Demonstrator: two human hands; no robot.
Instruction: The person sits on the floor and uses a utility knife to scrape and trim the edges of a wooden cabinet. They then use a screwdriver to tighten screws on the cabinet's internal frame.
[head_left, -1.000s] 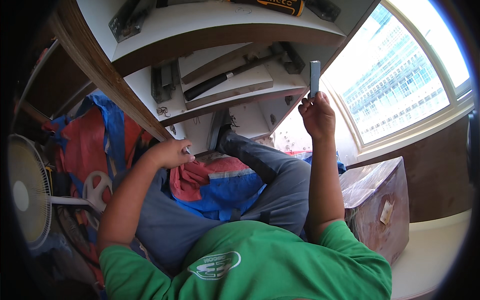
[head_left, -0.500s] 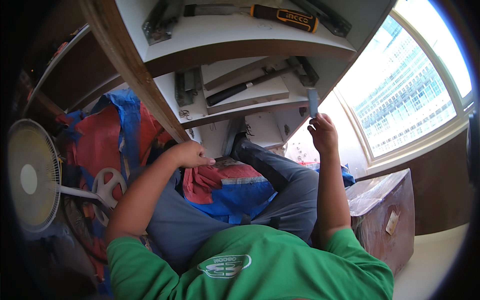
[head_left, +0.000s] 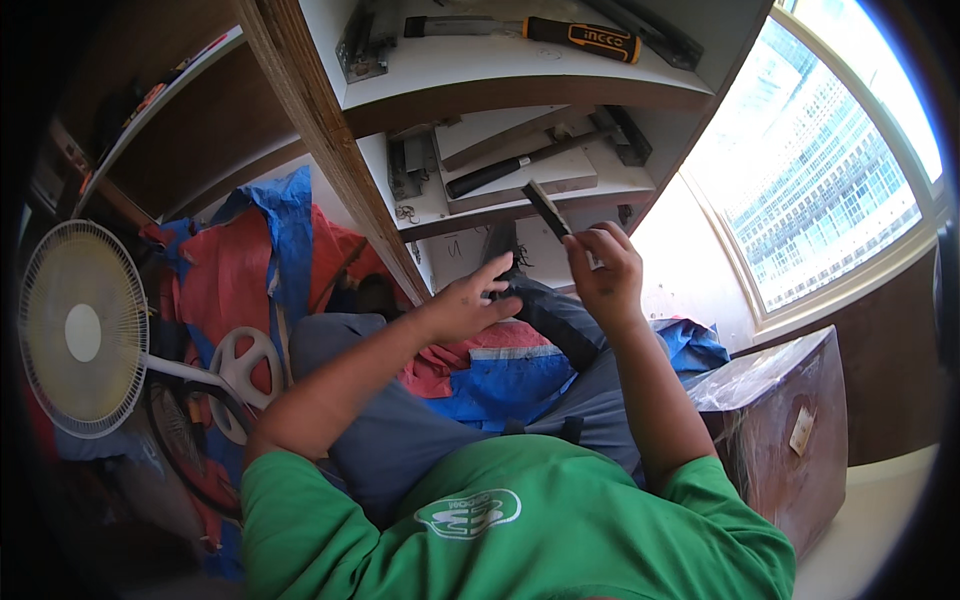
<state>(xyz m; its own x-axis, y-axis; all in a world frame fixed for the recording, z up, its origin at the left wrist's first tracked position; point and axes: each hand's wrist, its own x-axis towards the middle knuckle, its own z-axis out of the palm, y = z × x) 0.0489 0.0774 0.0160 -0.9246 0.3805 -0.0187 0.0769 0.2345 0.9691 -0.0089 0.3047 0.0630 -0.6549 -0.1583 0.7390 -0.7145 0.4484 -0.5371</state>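
My right hand pinches a thin, flat, dark strip by its lower end. The strip tilts up and to the left, in front of the cabinet's middle shelf; its exact kind does not show. My left hand is raised beside it over my lap, fingers spread, holding nothing that I can see. Behind the strip, a tool with a black handle lies on light boards. On the shelf above rests a chisel with a black and orange handle.
The open cabinet stands ahead, with metal drawer slides on its shelves. A white fan is at the left. Red and blue tarpaulin lies between my legs. A wrapped box sits at the right, below a window.
My right hand has brought the strip left and lower, away from the cabinet's right side. My left hand has moved right and upward, its fingers spreading. The view has shifted slightly.
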